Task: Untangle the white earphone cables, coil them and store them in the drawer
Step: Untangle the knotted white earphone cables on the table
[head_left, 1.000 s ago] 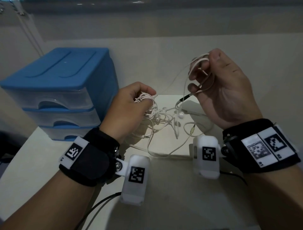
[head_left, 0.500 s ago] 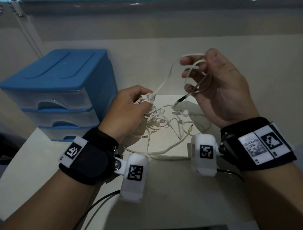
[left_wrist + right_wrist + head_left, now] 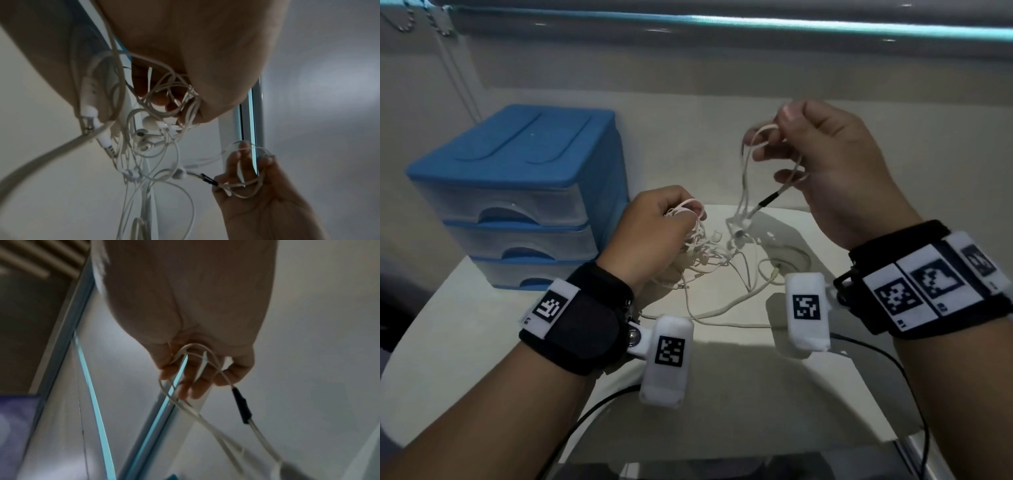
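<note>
Left hand: your left hand (image 3: 654, 236) in the middle of the head view is curled tight round a bunch of white earphone cables (image 3: 709, 253), most of which spill down onto the table (image 3: 482, 325) just below it.
Right hand: your right hand (image 3: 835, 171), higher and to the right, has a few turns of one cable looped over its bent fingers (image 3: 242, 155); a black sleeve (image 3: 767, 200) on that cable hangs just below them.
Knot: the earbuds (image 3: 148, 129) and plugs (image 3: 107, 142) crowd together under your left fist. I judge this the snag point.
Risk, pulling: if you draw your right hand away while your left stays clenched, the strands between them will likely cinch tighter instead of slipping free.
Risk, plugs: a plug or bud could catch in a loop and strain the thin wire.
Risk, loops: the turns on your right fingers look loose and may slide off.
Drawer: the blue drawer unit (image 3: 517, 192) at the left has all three drawers closed, so you will need a free hand later.
</note>
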Available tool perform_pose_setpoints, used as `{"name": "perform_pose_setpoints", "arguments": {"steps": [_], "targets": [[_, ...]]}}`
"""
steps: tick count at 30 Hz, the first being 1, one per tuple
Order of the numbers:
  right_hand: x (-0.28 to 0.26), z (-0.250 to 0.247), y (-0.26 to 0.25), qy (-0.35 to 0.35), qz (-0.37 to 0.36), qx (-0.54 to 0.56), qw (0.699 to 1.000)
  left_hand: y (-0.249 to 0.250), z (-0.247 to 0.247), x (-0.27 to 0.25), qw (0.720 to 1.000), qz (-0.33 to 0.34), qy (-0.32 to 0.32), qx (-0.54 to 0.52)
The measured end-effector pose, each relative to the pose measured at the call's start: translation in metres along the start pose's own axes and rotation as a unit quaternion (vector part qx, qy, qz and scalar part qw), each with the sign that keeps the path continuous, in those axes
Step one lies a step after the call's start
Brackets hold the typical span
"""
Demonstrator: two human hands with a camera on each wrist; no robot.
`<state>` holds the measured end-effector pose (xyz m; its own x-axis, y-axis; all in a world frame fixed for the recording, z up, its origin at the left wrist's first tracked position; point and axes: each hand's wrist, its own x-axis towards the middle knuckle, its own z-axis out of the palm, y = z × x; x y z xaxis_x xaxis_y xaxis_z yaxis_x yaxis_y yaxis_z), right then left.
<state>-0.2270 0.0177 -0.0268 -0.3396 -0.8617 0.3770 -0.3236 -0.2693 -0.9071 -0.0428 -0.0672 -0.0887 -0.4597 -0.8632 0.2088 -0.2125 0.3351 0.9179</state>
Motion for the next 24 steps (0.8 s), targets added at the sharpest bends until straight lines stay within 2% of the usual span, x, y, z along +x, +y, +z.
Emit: {"name": "perform_pose_setpoints", "arguments": {"steps": [5,9,13,15,16,20,22,24], "targets": [[0.005,-0.011,0.018,-0.018,0.025,-0.199,0.98,0.005,-0.002,-0.003,0.999,-0.003,0.025,-0.033],[-0.002,-0.02,0.022,-0.098,0.079,-0.336,0.933,0.006,-0.003,-0.004,0.999,0.02,0.03,-0.041],[-0.007,-0.026,0.017,-0.173,0.122,-0.41,0.887,0.006,-0.003,-0.004,0.998,0.032,0.027,-0.038],[-0.009,-0.028,0.016,-0.185,0.133,-0.429,0.874,0.007,-0.004,-0.005,0.998,0.039,0.03,-0.039],[-0.01,-0.028,0.014,-0.181,0.125,-0.428,0.876,0.007,-0.004,-0.004,0.998,0.039,0.032,-0.041],[-0.018,-0.026,0.0,-0.152,0.03,-0.393,0.907,0.008,-0.004,-0.004,0.997,0.037,0.039,-0.054],[-0.026,-0.019,-0.013,-0.21,-0.003,-0.363,0.908,0.008,-0.004,-0.004,0.995,0.048,0.043,-0.075],[-0.035,-0.011,-0.021,-0.309,0.015,-0.35,0.884,0.009,-0.005,-0.004,0.991,0.069,0.052,-0.103]]}}
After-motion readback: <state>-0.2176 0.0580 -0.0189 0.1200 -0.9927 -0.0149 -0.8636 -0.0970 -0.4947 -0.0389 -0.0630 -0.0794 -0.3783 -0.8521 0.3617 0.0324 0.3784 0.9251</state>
